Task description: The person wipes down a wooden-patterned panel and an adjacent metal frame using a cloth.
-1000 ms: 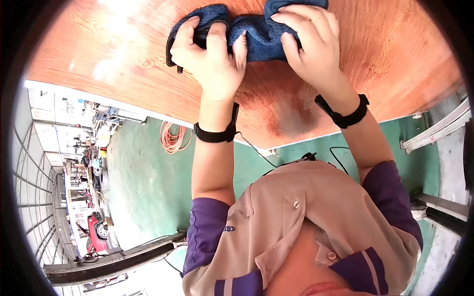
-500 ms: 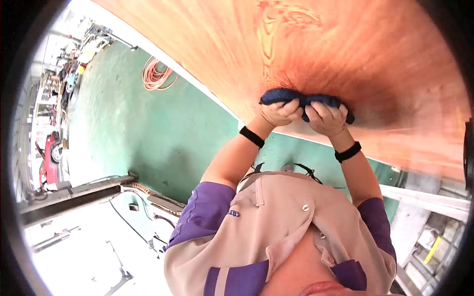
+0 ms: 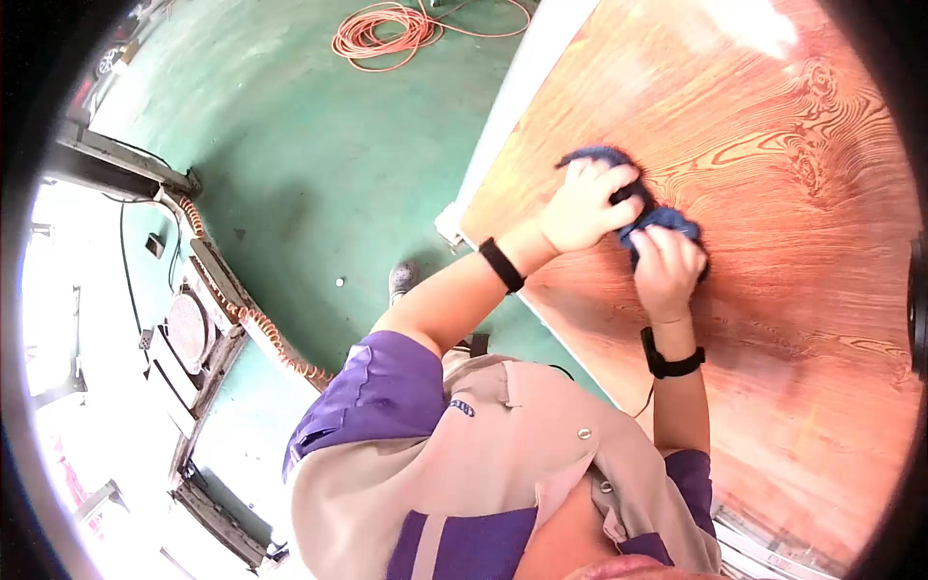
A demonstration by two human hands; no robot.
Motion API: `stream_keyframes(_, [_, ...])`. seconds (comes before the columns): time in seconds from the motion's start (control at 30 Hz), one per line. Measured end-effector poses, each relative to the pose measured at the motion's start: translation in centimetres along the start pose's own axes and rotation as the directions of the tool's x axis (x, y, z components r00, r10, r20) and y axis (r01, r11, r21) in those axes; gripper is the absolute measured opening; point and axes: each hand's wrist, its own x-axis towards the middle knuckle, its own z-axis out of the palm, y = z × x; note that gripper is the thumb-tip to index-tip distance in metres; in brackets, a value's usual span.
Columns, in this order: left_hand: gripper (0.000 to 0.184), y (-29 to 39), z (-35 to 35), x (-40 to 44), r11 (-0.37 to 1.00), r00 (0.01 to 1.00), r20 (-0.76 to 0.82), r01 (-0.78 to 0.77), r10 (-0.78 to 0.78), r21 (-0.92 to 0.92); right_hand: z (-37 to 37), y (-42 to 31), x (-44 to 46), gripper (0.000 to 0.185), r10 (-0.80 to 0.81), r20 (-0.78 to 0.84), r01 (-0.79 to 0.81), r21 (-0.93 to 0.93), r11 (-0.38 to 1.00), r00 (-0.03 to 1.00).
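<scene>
A dark blue cloth lies bunched on the glossy wood-grain surface. My left hand presses on its upper left part, with bent fingers gripping the fabric. Lower and to the right, my right hand holds the other end, its fingers curled over the folds. The two hands are close together but apart. Parts of the cloth are hidden beneath my fingers and palms. Each wrist has a black band.
The panel's pale edge runs beside the green floor. A coiled orange hose lies on the floor at the top. A shoe shows near the panel. At the left are a metal frame and a coiled orange line.
The view has turned, and more floor shows at the left. Both hands have moved with the cloth across the wood-grain surface. The cloth now slants down to the right.
</scene>
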Motion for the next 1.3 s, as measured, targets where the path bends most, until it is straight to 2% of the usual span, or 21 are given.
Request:
stream_keyframes(0.07, [0.039, -0.8, -1.7, 6.6, 0.993, 0.971, -0.232, -0.026, 0.053, 0.119, -4.1, 0.9, 6.2, 0.012, 0.099, -0.261, -0.124, -0.081, 0.989, 0.96])
stream_keyframes(0.1, [0.04, 0.3, -2.4, 9.5, 0.993, 0.925, -0.373, 0.1, -0.069, 0.064, -5.4, 1.3, 8.3, 0.02, 0.123, -0.327, -0.152, -0.065, 0.986, 0.937])
stream_keyframes(0.17, [0.052, 0.4, -3.0, 12.5, 0.978, 0.896, -0.411, 0.202, -0.167, 0.044, -5.7, 0.3, 11.7, 0.031, 0.198, -0.407, -0.263, -0.109, 0.959, 0.892])
stream_keyframes(0.23, [0.061, -1.0, -1.4, 11.7, 0.971, 0.929, -0.343, 0.198, -0.142, 0.135, -4.3, -0.7, 12.0, 0.034, 0.13, -0.271, -0.183, -0.18, 0.966, 0.954])
stream_keyframes(0.3, [0.068, -2.9, -0.3, 8.2, 0.99, 0.929, -0.345, 0.139, -0.134, -0.01, -0.7, -1.1, 10.8, 0.03, 0.019, -0.163, -0.086, -0.414, 0.906, 0.986])
stream_keyframes(0.37, [0.075, -5.4, 1.7, 4.6, 0.983, 0.911, -0.394, 0.164, -0.118, 0.084, 2.6, -2.3, 9.5, 0.028, -0.032, -0.155, -0.038, -0.424, 0.905, 0.987])
stream_keyframes(0.47, [0.084, -6.8, 3.0, -0.8, 0.937, 0.882, -0.361, 0.345, -0.304, 0.052, 6.9, -3.9, 6.9, 0.029, -0.077, -0.002, 0.07, -0.403, 0.912, 0.997])
stream_keyframes(0.53, [0.083, -7.9, 5.1, -5.0, 0.846, 0.771, -0.378, 0.528, -0.513, -0.071, 9.5, -5.3, 5.6, 0.034, -0.109, 0.133, 0.153, -0.381, 0.912, 0.985])
stream_keyframes(0.57, [0.082, -8.6, 6.4, -7.6, 0.786, 0.699, -0.371, 0.593, -0.611, -0.176, 10.8, -6.1, 5.0, 0.041, -0.115, 0.22, 0.183, -0.322, 0.929, 0.969])
stream_keyframes(0.63, [0.068, -9.8, 6.9, -11.6, 0.737, 0.654, -0.389, 0.668, -0.649, -0.106, 13.8, -7.1, 4.2, 0.046, -0.232, 0.386, 0.31, -0.154, 0.938, 0.893])
stream_keyframes(0.67, [0.063, -10.0, 5.9, -13.5, 0.704, 0.75, -0.102, 0.652, -0.654, 0.28, 15.2, -7.6, 3.9, 0.047, -0.286, 0.407, 0.329, -0.039, 0.944, 0.868])
stream_keyframes(0.77, [0.052, -9.8, 10.5, -19.0, 0.522, 0.505, -0.139, 0.843, -0.852, -0.135, 18.8, -8.4, 2.9, 0.048, -0.396, 0.464, 0.247, 0.349, 0.904, 0.793])
stream_keyframes(0.8, [0.05, -10.0, 11.9, -20.1, 0.496, 0.498, -0.039, 0.848, -0.866, -0.185, 19.2, -8.4, 2.8, 0.047, -0.386, 0.46, 0.204, 0.397, 0.895, 0.799])
stream_keyframes(0.87, [0.048, -10.7, 13.6, -20.9, 0.439, 0.489, 0.165, 0.858, -0.856, -0.266, 18.7, -8.3, 3.7, 0.044, -0.352, 0.434, 0.136, 0.455, 0.88, 0.83])
stream_keyframes(0.93, [0.042, -8.1, 11.4, -18.1, 0.686, 0.685, -0.044, 0.728, -0.727, 0.006, 15.3, -7.3, 5.2, 0.041, -0.3, 0.402, 0.082, 0.476, 0.875, 0.865])
stream_keyframes(1.03, [0.06, -4.4, 3.5, -5.4, 0.532, 0.499, -0.194, 0.82, -0.845, -0.211, 7.6, -5.2, 8.1, 0.031, -0.131, 0.229, 0.058, 0.3, 0.952, 0.965])
stream_keyframes(1.1, [0.067, -1.8, 0.3, 2.1, 0.759, 0.688, -0.325, 0.618, -0.649, -0.205, 3.6, -2.7, 9.0, 0.024, -0.063, -0.047, 0.067, 0.093, 0.993, 0.997])
stream_keyframes(1.13, [0.069, -1.1, -1.9, 5.8, 0.842, 0.773, -0.334, 0.485, -0.54, -0.237, 1.9, -1.2, 10.1, 0.023, -0.059, -0.179, 0.074, 0.082, 0.994, 0.982])
stream_keyframes(1.17, [0.065, -1.1, -2.7, 9.1, 0.881, 0.828, -0.302, 0.444, -0.472, -0.162, -0.6, -1.0, 11.6, 0.028, -0.003, -0.2, 0.008, 0.022, 1.0, 0.98])
stream_keyframes(1.23, [0.058, -1.7, -4.7, 14.3, 0.954, 0.872, -0.418, 0.296, -0.256, 0.034, -2.4, -0.3, 14.1, 0.04, 0.072, -0.248, -0.083, -0.033, 0.996, 0.966])
stream_keyframes(1.3, [0.06, -3.5, -5.6, 16.8, 0.964, 0.809, -0.565, 0.251, -0.163, 0.082, -2.2, -1.7, 16.1, 0.05, 0.11, -0.273, -0.123, -0.031, 0.992, 0.956])
